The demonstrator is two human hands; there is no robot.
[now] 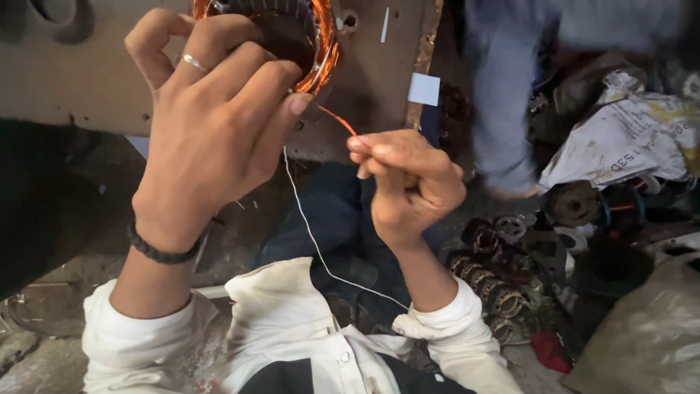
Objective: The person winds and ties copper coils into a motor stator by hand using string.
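A round motor stator with copper winding [321,51] lies on a brown board [65,80] at the top. My left hand [211,124], with a ring and a dark wristband, rests over the stator, fingers curled on its near edge. My right hand [408,182] pinches a copper wire end [337,119] that leads up to the winding. A thin white thread [313,241] hangs from between the hands down toward my white sleeves.
Another person in blue-grey trousers [503,87] stands at the upper right. A crumpled printed sack [627,131] and a pile of old motor parts and wound coils [510,270] lie on the right. A grey bag [649,335] fills the lower right corner.
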